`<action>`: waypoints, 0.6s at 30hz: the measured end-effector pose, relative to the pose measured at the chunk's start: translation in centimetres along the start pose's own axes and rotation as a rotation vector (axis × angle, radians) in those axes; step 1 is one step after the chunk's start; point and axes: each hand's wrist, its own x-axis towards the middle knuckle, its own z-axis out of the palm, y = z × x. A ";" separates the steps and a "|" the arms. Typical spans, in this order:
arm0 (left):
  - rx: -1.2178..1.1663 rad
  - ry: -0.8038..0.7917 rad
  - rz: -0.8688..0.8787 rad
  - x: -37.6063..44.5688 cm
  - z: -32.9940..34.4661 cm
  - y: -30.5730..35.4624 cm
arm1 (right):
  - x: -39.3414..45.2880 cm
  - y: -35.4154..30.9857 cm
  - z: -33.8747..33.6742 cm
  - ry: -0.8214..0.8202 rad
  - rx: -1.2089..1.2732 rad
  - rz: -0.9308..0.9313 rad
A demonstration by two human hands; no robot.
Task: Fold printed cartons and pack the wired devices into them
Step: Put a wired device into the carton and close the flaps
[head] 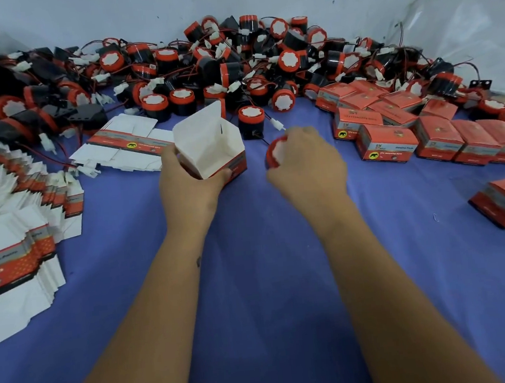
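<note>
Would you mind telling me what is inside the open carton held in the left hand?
The open carton in the left hand shows only bare white inner walls, no device. Its near bottom corner is hidden by the front wall. The right hand holds a red-capped device beside it.

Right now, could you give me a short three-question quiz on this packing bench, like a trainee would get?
1. True or false: the open carton in the left hand already holds a device.
2. What does the right hand grip?
A. a flat carton
B. a red-capped device
C. a closed box
3. Fill in: the closed boxes lie to the person's ____.

Key: 1 false; 2 B; 3 right.
</note>
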 end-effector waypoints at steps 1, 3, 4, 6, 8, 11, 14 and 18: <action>-0.002 -0.012 -0.007 0.1 0.0 0.0 | 0.2 0.0 -0.1 0.112 0.072 -0.034; -0.014 -0.051 -0.015 0.1 0.0 0.0 | 0.2 -0.5 -0.4 0.348 0.305 -0.158; -0.023 -0.077 -0.015 0.0 0.1 0.1 | 0.2 -1.0 -0.6 0.428 0.403 -0.242; -0.051 -0.134 -0.009 -0.2 0.2 0.2 | -0.1 -1.8 -0.6 0.466 0.492 -0.392; -0.065 -0.182 -0.001 -0.2 0.3 0.1 | -0.6 -2.5 0.0 0.417 0.486 -0.509; -0.036 -0.224 0.011 0.1 0.3 0.2 | -1.6 -2.4 1.5 0.320 0.347 -0.600; -0.030 -0.252 0.042 0.1 0.3 0.2 | -1.6 -1.8 2.5 0.247 0.249 -0.633; -0.008 -0.300 0.098 -0.1 0.1 0.5 | -1.3 -0.9 2.2 0.099 0.306 -0.586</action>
